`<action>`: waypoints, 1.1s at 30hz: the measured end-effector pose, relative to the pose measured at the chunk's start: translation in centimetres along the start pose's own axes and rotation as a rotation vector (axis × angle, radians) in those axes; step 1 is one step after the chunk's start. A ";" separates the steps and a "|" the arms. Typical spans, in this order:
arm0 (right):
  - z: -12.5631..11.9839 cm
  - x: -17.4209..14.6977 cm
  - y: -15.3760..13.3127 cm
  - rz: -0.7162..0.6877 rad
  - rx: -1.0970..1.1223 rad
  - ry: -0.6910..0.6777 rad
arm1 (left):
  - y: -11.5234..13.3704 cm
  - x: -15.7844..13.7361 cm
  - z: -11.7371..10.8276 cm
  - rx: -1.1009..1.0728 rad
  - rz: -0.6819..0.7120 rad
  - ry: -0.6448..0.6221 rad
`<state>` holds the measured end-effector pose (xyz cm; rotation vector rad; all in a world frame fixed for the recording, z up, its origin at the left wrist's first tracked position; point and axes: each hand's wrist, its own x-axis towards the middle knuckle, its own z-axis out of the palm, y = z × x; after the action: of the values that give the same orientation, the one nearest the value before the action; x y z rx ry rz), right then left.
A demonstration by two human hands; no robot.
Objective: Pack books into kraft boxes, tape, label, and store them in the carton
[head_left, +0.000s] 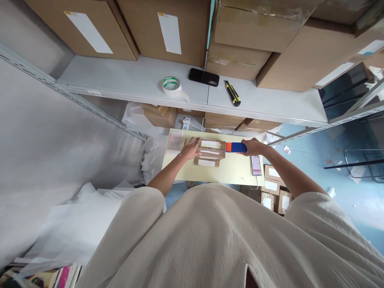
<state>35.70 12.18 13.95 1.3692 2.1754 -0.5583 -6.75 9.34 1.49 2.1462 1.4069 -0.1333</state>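
Observation:
On the pale yellow table [186, 174], small cardboard boxes [212, 151] with white labels sit close together; whether they are separate or joined I cannot tell. My left hand [190, 149] lies against their left side, its fingers stretched out and spread. From the right, my right hand [251, 147] is wrapped round a blue and orange tape dispenser [238, 147]. The dispenser's orange end meets the right side of the boxes. Beside my right forearm, a phone [256, 165] with a lit screen rests on the table.
A grey shelf [135, 76] above the table bears large cartons [186, 30], a roll of tape [171, 85], a black phone [204, 77] and a yellow utility knife [232, 93]. More labelled boxes [271, 185] are stacked right of the table. White sheeting [81, 220] lies at the left.

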 end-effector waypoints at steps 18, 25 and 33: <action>8.1 2.0 6.3 0.040 0.101 -0.068 | 2.0 -0.5 -2.1 0.100 -0.134 -0.112; 8.2 5.2 2.4 -0.001 0.052 -0.083 | 2.6 -0.2 -2.8 0.146 -0.148 -0.101; 6.8 7.1 0.8 -0.004 0.055 -0.042 | 3.2 0.6 -3.2 0.181 -0.103 -0.094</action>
<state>35.15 13.55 4.17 1.3693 2.1448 -0.6469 -4.42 10.48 5.18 2.1792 1.4997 -0.4100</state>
